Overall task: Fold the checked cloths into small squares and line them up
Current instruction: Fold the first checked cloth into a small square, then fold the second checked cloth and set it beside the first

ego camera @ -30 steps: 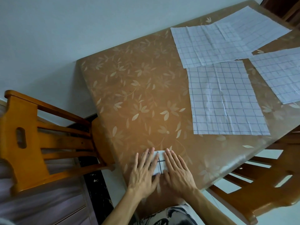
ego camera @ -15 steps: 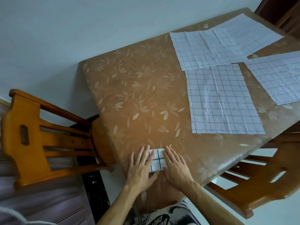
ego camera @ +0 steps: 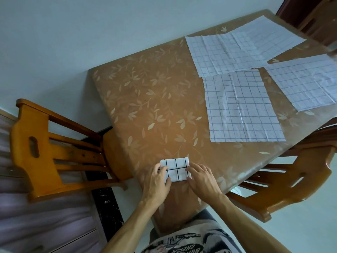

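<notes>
A small folded checked cloth [ego camera: 176, 168] lies near the front edge of the brown leaf-patterned table [ego camera: 155, 106]. My left hand [ego camera: 157, 180] grips the cloth's left end, fingers curled over the edge and thumb on top. At the right end, my right hand [ego camera: 202, 178] holds the cloth with bent fingers. Several unfolded checked cloths lie flat at the far right: the nearest [ego camera: 240, 108], one behind it [ego camera: 222, 53], one at the back corner [ego camera: 269, 33] and one at the right edge [ego camera: 306, 83].
A wooden chair [ego camera: 45, 143] stands at the table's left side and another [ego camera: 291, 179] at the right front corner. A pale wall runs behind the table. Bare tabletop lies between the folded cloth and the flat ones.
Both hands lay flat on the folded cloth, covering most of it. They have since slid apart to its two ends with fingers bent, so the cloth's top now shows.
</notes>
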Tool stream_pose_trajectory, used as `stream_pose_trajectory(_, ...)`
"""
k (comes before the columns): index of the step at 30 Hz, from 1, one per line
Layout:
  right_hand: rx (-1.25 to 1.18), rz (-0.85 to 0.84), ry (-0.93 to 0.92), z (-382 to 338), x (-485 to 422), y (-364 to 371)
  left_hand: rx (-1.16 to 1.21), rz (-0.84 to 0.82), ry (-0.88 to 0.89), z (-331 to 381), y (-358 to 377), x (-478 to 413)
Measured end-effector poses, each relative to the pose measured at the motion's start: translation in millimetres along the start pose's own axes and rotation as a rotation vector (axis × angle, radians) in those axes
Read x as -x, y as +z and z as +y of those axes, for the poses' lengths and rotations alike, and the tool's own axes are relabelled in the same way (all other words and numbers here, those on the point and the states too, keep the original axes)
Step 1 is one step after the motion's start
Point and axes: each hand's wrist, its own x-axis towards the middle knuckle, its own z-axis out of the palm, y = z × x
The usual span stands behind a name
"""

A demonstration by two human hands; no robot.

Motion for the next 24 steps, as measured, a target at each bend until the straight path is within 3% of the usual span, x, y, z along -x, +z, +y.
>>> stream_pose_trajectory(5, -0.025, -0.029, 0.001, 13.2, 3.5, -18.6, 0.049, 0.09, 0.018, 14.4, -4.0, -4.3)
stream_pose_trajectory(15, -0.104, 0.001, 0.067, 55.3, -1.6, -58.4, 0.05, 0.044, 0.068, 76.6, 7.4, -33.9)
stream_pose_trajectory(24, -0.081, -0.02, 0.047, 153.1, -21.1, -99.8, -0.006, 0.014, 0.026, 161.1, 34.9, -77.9)
